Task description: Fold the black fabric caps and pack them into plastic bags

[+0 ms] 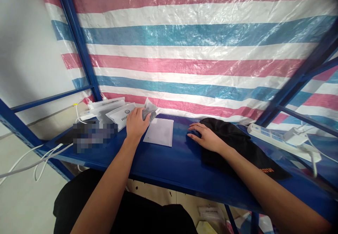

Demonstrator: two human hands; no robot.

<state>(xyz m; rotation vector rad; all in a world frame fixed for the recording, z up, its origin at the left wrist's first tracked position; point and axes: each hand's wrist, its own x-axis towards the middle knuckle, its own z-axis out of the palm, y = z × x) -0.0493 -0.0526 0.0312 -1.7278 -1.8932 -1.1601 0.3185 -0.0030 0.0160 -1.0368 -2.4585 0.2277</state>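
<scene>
My left hand [137,123] has its fingers wrapped round a crumpled grey plastic pouch [151,109], held above the shelf. Just below it, a flat whitish zip pouch [159,132] lies on the blue shelf [158,160]. Left of that hand, several more pale pouches [118,117] lean in a row, the front one with dark lettering partly covered by my fingers. My right hand [207,137] rests empty with its fingers apart, over the shelf and beside a black cloth item [237,139] with orange lettering near its end.
A white power strip [280,140] with plugged-in adapters stands at the right. Another white power strip [86,115] and white cables [49,156] are at the left. Blue metal posts [76,36] frame the shelf. Striped plastic sheeting [185,65] hangs behind it.
</scene>
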